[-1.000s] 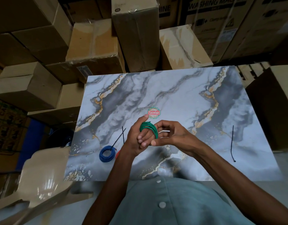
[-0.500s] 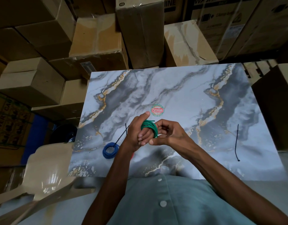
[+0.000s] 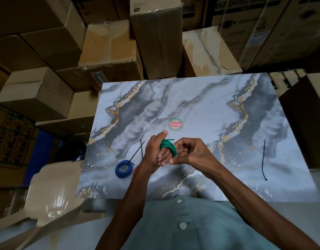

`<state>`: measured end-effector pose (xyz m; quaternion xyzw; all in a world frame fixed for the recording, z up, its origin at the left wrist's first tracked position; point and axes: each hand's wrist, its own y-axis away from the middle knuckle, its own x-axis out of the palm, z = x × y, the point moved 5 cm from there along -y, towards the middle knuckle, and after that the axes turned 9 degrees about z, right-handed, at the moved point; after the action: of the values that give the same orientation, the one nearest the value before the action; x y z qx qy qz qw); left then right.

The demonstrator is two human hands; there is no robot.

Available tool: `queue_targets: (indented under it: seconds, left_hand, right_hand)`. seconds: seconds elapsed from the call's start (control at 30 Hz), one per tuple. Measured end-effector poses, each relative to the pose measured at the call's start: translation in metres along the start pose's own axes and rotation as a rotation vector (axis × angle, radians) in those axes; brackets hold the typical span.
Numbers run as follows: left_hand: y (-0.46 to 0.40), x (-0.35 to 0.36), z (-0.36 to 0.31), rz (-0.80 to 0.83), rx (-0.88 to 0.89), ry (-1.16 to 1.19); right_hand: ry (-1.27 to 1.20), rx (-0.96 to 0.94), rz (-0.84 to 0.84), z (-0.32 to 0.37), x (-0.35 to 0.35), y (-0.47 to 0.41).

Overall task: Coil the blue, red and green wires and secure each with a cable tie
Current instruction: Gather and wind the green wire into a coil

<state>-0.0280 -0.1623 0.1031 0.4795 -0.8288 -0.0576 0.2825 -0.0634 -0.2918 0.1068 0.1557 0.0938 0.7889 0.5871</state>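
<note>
Left hand point(image 3: 153, 152) at frame center has the green wire point(image 3: 167, 147) coiled round its fingers, thumb up; right hand point(image 3: 189, 152) curls w/ fingers pinching that coil, I see. Blue wire point(image 3: 124, 168) coil lies lower left on the bench point(image 3: 200, 105), two cable ties point(image 3: 140, 150) just above it, another cable tie point(image 3: 263, 159) far right.

Above the marble-patterned worktop point(image 3: 200, 98), the green wire point(image 3: 167, 147) is wound in a coil around the fingers of the left hand point(image 3: 156, 153). The right hand point(image 3: 190, 152) pinches the coil. A blue coil point(image 3: 124, 168) lies left of the hands, two black cable ties point(image 3: 139, 150) crossed beside it, another tie point(image 3: 263, 159) well right. Cardboard boxes point(image 3: 108, 44) stand behind.
</note>
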Motion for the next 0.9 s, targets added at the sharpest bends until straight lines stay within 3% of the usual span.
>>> queue_targets:
  seconds: [0.23, 0.37, 0.57, 0.9]
  left_hand:
    - [0.006, 0.008, -0.009, -0.035, 0.05, -0.144]
    - [0.004, 0.009, -0.019, -0.064, 0.072, -0.351]
    - [0.011, 0.012, -0.012, -0.136, -0.008, -0.422]
    - [0.016, 0.021, -0.001, -0.047, -0.057, -0.42]
  right_hand:
    - [0.054, -0.033, 0.024, 0.012, -0.007, 0.013]
    - [0.104, -0.1, 0.12, 0.046, -0.024, 0.02]
    - [0.44, -0.116, 0.134, 0.062, -0.016, 0.015]
    - [0.36, -0.046, 0.121, 0.044, -0.014, 0.018]
